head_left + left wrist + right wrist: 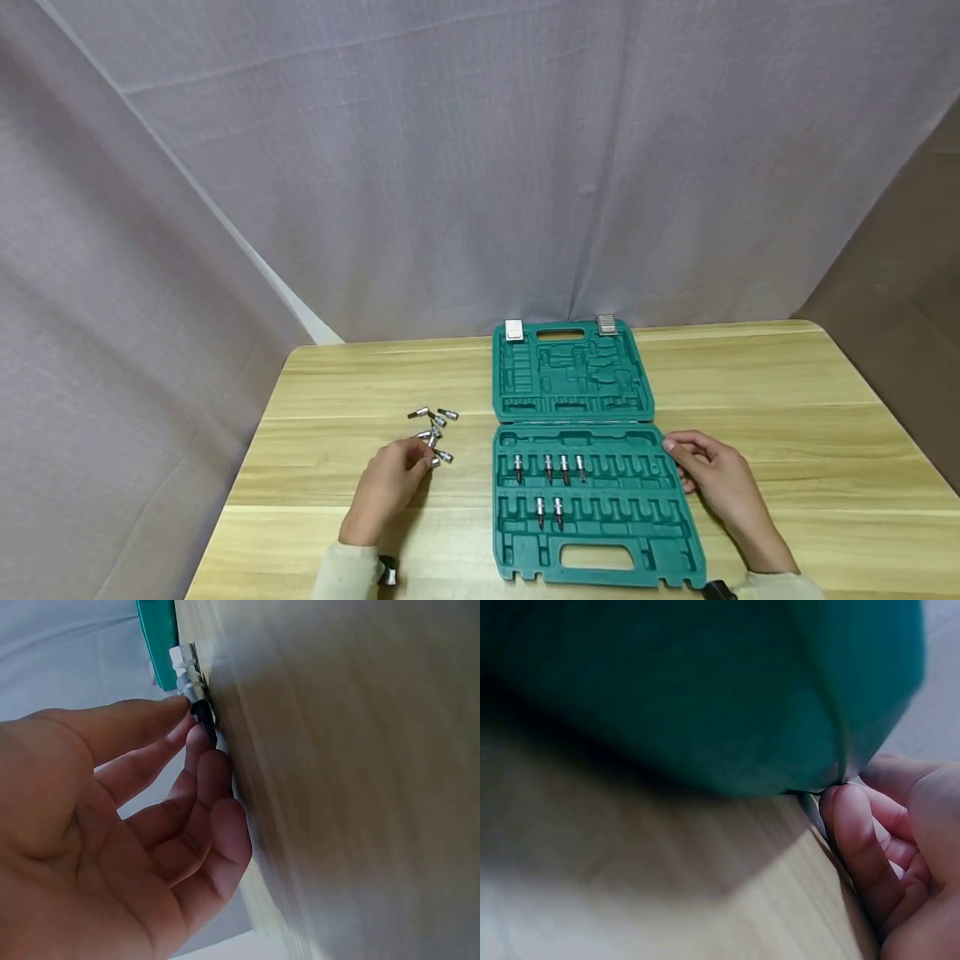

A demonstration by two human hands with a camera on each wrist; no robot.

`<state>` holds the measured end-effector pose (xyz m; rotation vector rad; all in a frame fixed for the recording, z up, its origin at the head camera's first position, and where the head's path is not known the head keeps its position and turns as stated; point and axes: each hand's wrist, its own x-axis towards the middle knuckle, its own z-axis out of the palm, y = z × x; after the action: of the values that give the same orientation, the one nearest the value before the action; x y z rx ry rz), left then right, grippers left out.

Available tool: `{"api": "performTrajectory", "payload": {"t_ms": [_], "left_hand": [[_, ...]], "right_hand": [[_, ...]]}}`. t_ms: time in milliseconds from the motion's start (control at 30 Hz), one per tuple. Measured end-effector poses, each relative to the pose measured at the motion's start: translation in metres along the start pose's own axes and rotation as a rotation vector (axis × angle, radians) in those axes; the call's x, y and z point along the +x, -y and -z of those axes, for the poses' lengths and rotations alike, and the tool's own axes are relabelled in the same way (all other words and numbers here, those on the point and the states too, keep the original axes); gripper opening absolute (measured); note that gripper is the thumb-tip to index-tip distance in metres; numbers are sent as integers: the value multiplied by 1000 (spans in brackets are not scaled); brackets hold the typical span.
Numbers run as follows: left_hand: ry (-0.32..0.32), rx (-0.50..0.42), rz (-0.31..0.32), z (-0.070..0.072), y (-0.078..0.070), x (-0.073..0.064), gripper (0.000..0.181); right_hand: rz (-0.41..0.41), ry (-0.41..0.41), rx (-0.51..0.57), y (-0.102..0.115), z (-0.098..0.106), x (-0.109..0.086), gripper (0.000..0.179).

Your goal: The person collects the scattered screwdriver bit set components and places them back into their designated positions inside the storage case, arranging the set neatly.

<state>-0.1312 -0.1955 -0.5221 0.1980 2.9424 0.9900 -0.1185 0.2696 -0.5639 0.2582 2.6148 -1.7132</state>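
My left hand (pixel 386 483) is over a small loose pile of silver bit sockets with dark tips, left of the green tool case (pixel 528 575). Its thumb and index finger pinch one bit socket (pixel 193 684) low over the wood, while the other fingers curl loosely beneath. More bit sockets (pixel 447 413) lie scattered just beyond the fingertips. The case lies open and flat, with several bit sockets (pixel 564 468) standing in two rows of its near half. At the case's right edge, close to the hinge, my right hand (pixel 716 479) grips the rim between thumb and fingers.
The case's far half (pixel 573 408) is the lid, with two metal latches (pixel 513 330) at its back edge. Under everything is a wooden table (pixel 315 400), bordered behind by a grey curtain (pixel 420 208). The near half has a handle cut-out and many moulded slots.
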Motion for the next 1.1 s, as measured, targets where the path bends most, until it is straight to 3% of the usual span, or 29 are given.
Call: {"api": "performTrajectory", "payload": {"t_ms": [167,500,633,967,1100], "left_hand": [[-9,17,-40,-3,-5,-2,9],[-34,77,-38,-11,-14,-5,9],[-5,9,0,-13,-18,-8,17],[19,-189,-3,-13,-36,-6,10],[38,-310,-4,-13,-41,-5,14]], "right_hand": [[-1,-3,-6,0,1,-1,47],[-3,2,-10,1,0,-1,47],[-3,12,-8,0,-1,-1,48],[0,12,-20,0,0,-2,48],[18,6,-9,0,1,-1,46]]}}
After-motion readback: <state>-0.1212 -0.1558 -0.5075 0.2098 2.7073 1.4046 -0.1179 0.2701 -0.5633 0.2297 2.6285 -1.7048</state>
